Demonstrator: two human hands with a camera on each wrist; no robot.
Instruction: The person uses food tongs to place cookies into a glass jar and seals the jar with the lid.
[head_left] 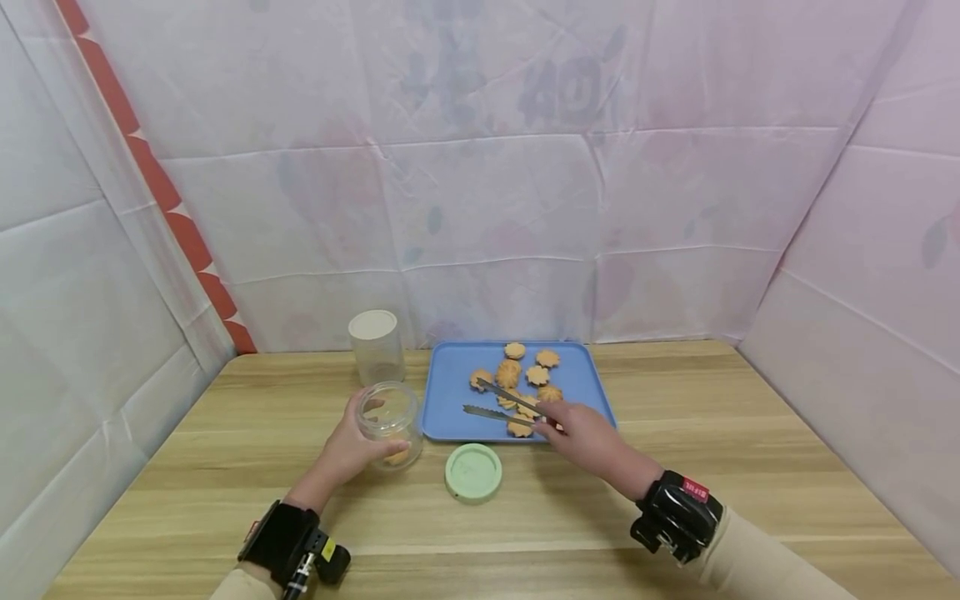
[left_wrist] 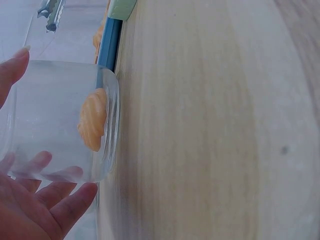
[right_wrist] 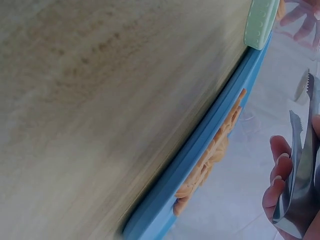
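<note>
My left hand (head_left: 347, 450) curls around the clear jar (head_left: 388, 423), which stands on the worktop (head_left: 675, 392) just left of the blue tray (head_left: 450, 392); my fingers (left_wrist: 47, 200) wrap its wall, and the left wrist view shows one cookie (left_wrist: 93, 120) lying on the jar's bottom. My right hand (head_left: 588, 437) has its grip clamped on the handle end of the metal tongs (head_left: 502, 404), whose two arms stand apart and reach out over the tray. The tong tips lie among the loose cookies (head_left: 525, 375) on the tray, beyond my fingertips, but I cannot tell whether they touch any. The green lid (head_left: 473, 472) lies flat on the worktop between my two hands, just in front of the tray's near edge. A second, capped jar (head_left: 376, 346) stands behind the one I hold.
</note>
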